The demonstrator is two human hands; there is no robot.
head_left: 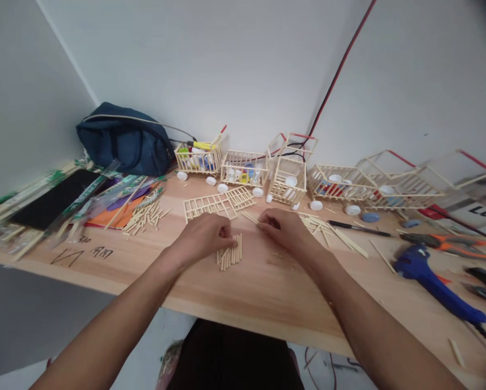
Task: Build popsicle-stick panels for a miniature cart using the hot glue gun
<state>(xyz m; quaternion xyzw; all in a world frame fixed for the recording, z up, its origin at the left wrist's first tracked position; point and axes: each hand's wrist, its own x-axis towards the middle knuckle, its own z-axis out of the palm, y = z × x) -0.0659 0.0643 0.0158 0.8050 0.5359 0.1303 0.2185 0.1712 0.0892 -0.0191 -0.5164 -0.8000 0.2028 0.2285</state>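
My left hand (206, 234) rests on the wooden desk (263, 281), fingers curled and pinched on a row of short wooden sticks (230, 254) lying side by side. Just to its right, my right hand (281, 227) has its fingers curled, pinching a single thin stick (250, 218) that points toward the back left. Two flat stick lattice panels (218, 203) lie right behind both hands.
Several small stick carts with white bottle-cap wheels (287, 181) line the wall. A blue glue gun (433, 281), pliers (450, 242) and a black pen (359, 228) lie to the right. Loose sticks (145, 215), packets and a dark blue bag (125, 141) are on the left.
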